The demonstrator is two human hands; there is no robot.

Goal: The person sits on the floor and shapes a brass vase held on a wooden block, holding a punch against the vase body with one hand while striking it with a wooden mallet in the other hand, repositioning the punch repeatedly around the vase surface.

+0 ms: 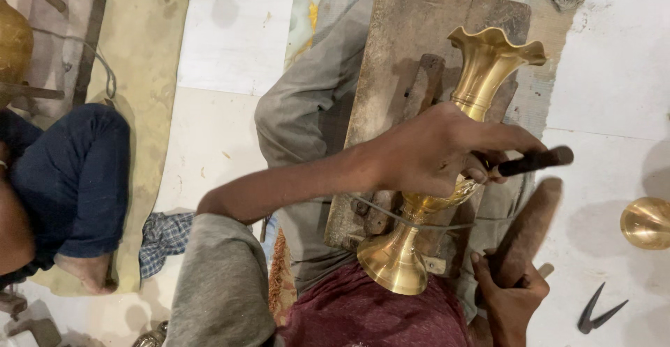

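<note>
The brass vase [481,75] lay tilted across a worn wooden board [405,33], its fluted, wavy-edged mouth pointing away from the person and its flared round foot resting against the maroon cloth at the lap. Its metal was bright gold and polished, with a slim ribbed neck; the rounded belly was mostly hidden under the left hand [433,151]. A thin wire or cord crossed the stem just above the foot. A dark, slender chisel [534,161] was held against the belly, its blunt end jutting out to the right. A brown wooden mallet [525,230] was gripped in the right hand [511,298], angled up just below the chisel's end, not touching it.
</note>
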